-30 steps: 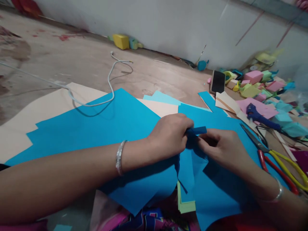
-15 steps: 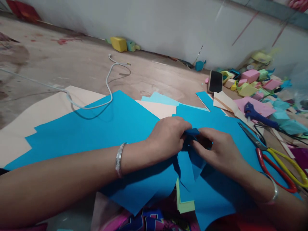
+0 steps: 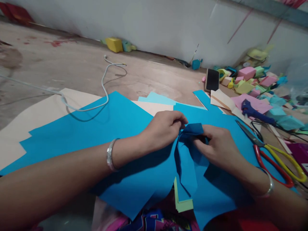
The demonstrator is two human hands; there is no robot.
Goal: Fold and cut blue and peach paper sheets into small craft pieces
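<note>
Between my hands is a folded blue paper piece [image 3: 189, 160], with a creased flap at its top and a longer part hanging down. My right hand [image 3: 216, 141] is closed on its upper right side, thumb in front and fingers behind. Beside the upper left edge is my left hand [image 3: 163, 130], fingers curled and thumb near the index finger; whether they pinch the paper is hidden. Under both hands are large blue sheets [image 3: 115, 125]. Below the folded piece, light green paper layers [image 3: 184, 205] stick out.
On the right lie scissors [image 3: 267, 147] with red and yellow handles, a dark blue glue gun [image 3: 255, 112] and a phone [image 3: 212, 80]. Behind them are piled coloured paper shapes [image 3: 250, 80]. A white cable [image 3: 104, 86] crosses peach sheets [image 3: 45, 109] at left.
My left hand has drawn slightly left and up from the folded paper, so more of its top flap shows. My right hand keeps hold of it. The whole view has shifted slightly.
</note>
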